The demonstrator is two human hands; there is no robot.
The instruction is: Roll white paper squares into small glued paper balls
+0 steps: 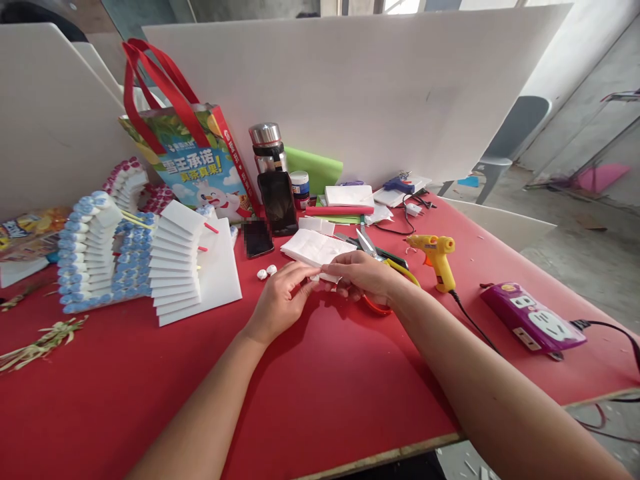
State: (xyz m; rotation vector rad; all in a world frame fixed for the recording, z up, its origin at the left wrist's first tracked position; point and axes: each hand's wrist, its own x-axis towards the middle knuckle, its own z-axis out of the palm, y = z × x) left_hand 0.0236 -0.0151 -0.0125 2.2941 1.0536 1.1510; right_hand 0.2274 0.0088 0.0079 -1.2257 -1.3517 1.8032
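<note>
My left hand point(284, 293) and my right hand point(364, 272) meet over the red table, fingertips pinched on a small white piece of paper point(315, 277) between them. Most of that piece is hidden by the fingers. Two small white paper balls point(267, 272) lie just left of my left hand. Behind my fingers is a stack of white tissue paper point(315, 247). Scissors point(367, 242) with red and yellow handles lie partly under my right hand. Left of the hands stands a fan-like white layered piece point(175, 257), beside a similar one with blue tips point(83, 247).
A yellow glue gun point(437, 257) and a purple power strip point(533, 320) with cords sit on the right of the red table point(310, 400). Toward the back are phones point(278, 203), a thermos point(267, 148), a jar point(300, 187), a blue glue gun point(399, 185) and a shopping bag point(200, 160).
</note>
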